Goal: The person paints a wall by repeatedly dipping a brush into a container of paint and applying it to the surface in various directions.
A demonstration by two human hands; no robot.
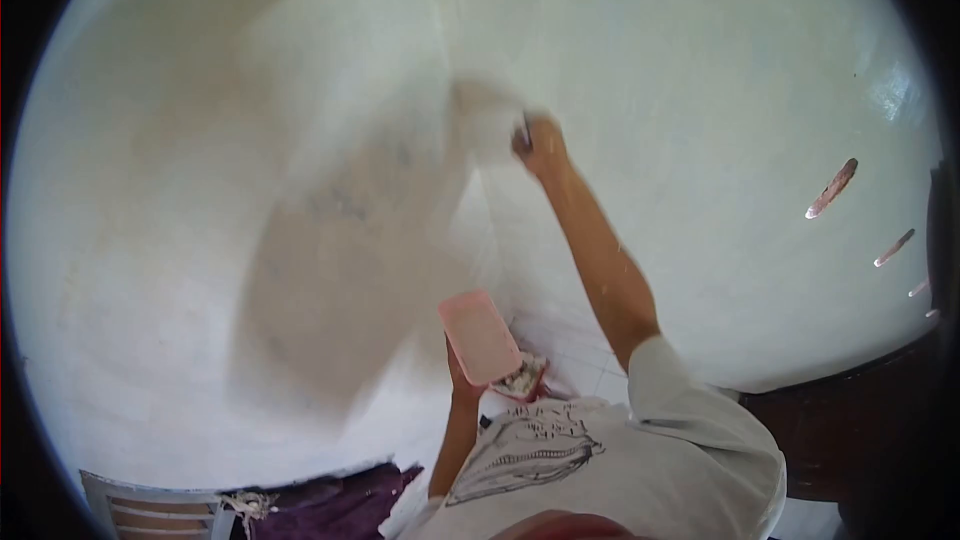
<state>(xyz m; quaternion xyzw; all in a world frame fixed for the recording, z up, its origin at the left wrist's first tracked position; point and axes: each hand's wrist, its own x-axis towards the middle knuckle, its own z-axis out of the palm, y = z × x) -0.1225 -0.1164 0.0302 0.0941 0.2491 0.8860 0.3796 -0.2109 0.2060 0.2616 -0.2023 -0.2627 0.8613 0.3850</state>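
The person's right hand [540, 145] is reaching up, fingers wrapped around a handle, pressing a blurred flat blade [487, 120] against the wall [700, 90] at the corner. The left hand [462, 380] is gripping a pink tray [480, 337] from below at chest height, with grey-white paste sitting on its near end. The wall to the right is looking smooth and pale, so that part is probably already coated; the left face [330, 240] is showing a darker, patchy grey band, likely work left. A chair [150, 510] with purple cloth [340, 502] is standing below, dark furniture [850, 430] at the right; neither is blocking the reach.
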